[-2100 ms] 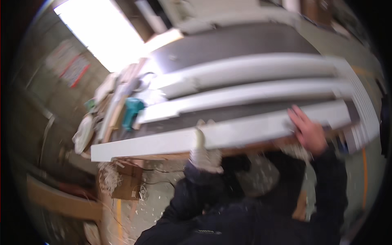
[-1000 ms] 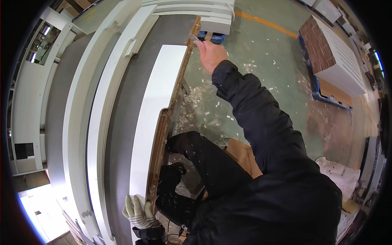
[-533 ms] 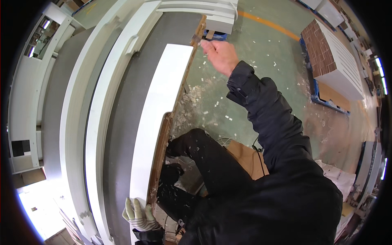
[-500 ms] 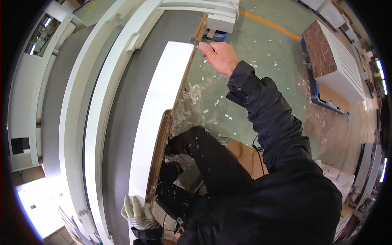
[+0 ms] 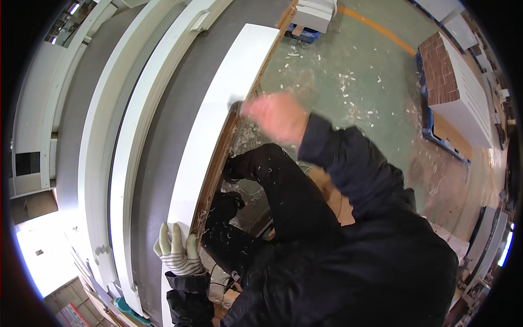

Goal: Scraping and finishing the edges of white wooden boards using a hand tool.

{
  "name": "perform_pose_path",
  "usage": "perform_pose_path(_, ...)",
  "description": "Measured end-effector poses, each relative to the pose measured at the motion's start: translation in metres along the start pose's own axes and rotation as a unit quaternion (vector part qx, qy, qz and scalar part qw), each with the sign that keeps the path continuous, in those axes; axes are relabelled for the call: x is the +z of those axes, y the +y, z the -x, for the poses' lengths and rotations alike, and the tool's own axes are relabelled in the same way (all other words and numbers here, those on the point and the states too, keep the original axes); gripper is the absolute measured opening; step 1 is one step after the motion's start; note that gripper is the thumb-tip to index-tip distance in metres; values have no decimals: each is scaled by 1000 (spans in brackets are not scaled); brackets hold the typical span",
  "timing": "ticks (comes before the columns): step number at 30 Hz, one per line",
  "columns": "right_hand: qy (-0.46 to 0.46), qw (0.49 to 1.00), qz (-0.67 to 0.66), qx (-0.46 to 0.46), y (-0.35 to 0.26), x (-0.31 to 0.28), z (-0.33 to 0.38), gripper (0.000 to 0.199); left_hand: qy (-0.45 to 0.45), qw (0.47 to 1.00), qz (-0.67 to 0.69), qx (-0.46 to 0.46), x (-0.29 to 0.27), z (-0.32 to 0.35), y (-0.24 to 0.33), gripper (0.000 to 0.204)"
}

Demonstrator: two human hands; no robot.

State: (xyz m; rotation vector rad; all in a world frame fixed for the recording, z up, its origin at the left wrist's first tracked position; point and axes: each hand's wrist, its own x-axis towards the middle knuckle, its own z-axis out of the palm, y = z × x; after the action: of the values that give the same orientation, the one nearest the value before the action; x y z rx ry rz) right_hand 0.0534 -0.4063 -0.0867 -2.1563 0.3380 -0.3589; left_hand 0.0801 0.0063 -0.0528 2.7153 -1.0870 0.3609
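The white notched panel (image 5: 214, 103) lies along the tabletop's (image 5: 165, 136) near edge, long axis parallel, notch facing me. My gloved left hand (image 5: 180, 255) rests on it, fingers slightly spread; my blurred right hand (image 5: 277, 116) nears the notch, grip impossible to tell.

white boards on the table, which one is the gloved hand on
The rightmost board, along the table edge: the gloved left hand rests on it; other boards lie farther left.

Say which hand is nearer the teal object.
Left. In view, the left hand is up and right of the teal object; the right hand is much farther that way.
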Motion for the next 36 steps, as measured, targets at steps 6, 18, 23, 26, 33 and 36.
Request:
perform_pose_path(6,-22,990,-141,22,-38,13,32,21,-29,999,11,17,-12,-14,1,52)
perform_pose_path(18,195,975,89,51,-45,36,34,18,-15,999,36,35,-10,-14,-6,55)
perform_pose_path(23,169,972,153,51,-49,49,20,14,-16,998,47,24,-11,-12,-9,56)
perform_pose_path(26,210,967,109,92,-50,30,21,13,-39,998,40,10,-10,-13,-6,55)
perform_pose_path(33,230,963,99,105,-48,36,18,19,-35,998,58,-3,-8,-12,-6,57)
perform_pose_path(36,169,981,75,57,-64,57,25,18,-18,998,56,6,-10,-10,-7,55)
